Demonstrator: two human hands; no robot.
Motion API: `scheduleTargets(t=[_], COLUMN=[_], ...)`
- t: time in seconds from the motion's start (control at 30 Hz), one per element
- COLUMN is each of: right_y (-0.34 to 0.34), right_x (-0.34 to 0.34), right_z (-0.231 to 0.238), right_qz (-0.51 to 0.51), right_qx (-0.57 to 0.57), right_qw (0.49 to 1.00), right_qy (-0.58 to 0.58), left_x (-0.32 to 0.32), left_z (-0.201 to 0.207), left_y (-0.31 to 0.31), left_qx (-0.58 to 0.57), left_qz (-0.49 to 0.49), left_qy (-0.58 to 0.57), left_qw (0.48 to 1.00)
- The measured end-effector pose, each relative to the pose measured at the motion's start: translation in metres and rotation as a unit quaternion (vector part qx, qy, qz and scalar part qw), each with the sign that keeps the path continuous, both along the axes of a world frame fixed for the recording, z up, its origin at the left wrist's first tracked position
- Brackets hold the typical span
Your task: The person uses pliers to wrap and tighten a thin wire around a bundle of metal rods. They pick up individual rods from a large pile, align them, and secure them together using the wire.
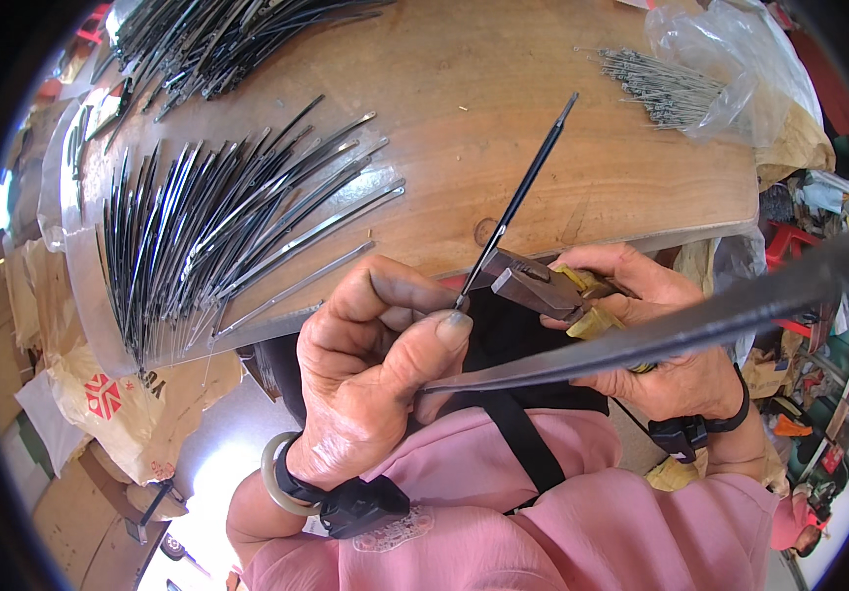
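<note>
My left hand (375,360) pinches the lower end of a thin black rod (523,187) between thumb and finger. The rod slants up and right, narrowing to a point at its far end. From under the same hand a long dark flat strip (641,330) runs rightward, passing in front of my right hand and close to the camera. My right hand (656,295) is closed round pliers (538,286) with yellow handles. Their metal jaws lie right beside the rod near my left fingertips; whether they touch it, I cannot tell.
A fan of dark flat metal strips (217,227) with holed ends covers the left of the wooden table (444,128). Another heap of dark strips (207,49) lies farther back. Thin wire pieces (656,89) sit by a plastic bag (740,69) at the far right.
</note>
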State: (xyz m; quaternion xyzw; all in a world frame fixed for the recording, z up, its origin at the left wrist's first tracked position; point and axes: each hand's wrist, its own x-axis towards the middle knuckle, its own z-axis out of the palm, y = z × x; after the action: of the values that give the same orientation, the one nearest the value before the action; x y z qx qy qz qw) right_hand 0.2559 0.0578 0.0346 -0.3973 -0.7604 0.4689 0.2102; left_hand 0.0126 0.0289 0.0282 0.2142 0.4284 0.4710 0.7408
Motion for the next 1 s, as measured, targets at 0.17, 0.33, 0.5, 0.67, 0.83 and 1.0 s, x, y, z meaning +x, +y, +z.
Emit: scheduleTargets(t=[0.17,0.33,0.5,0.67,0.83,1.0], right_y=[0.001,0.003,-0.004,-0.007,-0.007,-0.007], right_x=[0.002,-0.004,-0.009,-0.009,-0.01,-0.01], right_z=[-0.003,-0.002,-0.001,-0.006,-0.006,-0.007], right_qz=[-0.019,0.071,0.073,0.087,0.095,0.094], right_qx=[0.005,0.071,0.09,0.109,0.113,0.111], right_qw=[0.999,0.995,0.99,0.986,0.983,0.985], right_qy=[0.035,-0.023,-0.085,-0.097,-0.112,-0.097], left_x=[-0.002,0.0,-0.005,-0.007,-0.005,-0.007], left_z=[0.003,0.007,-0.003,-0.004,-0.008,-0.008], left_y=[0.0,0.002,0.005,0.005,0.004,0.001], left_qx=[0.013,0.002,0.027,0.035,0.028,0.016], left_qz=[-0.011,-0.024,-0.044,-0.059,-0.048,-0.05], left_qy=[0.034,0.056,0.059,0.085,0.077,0.051], left_qw=[0.999,0.998,0.997,0.994,0.995,0.997])
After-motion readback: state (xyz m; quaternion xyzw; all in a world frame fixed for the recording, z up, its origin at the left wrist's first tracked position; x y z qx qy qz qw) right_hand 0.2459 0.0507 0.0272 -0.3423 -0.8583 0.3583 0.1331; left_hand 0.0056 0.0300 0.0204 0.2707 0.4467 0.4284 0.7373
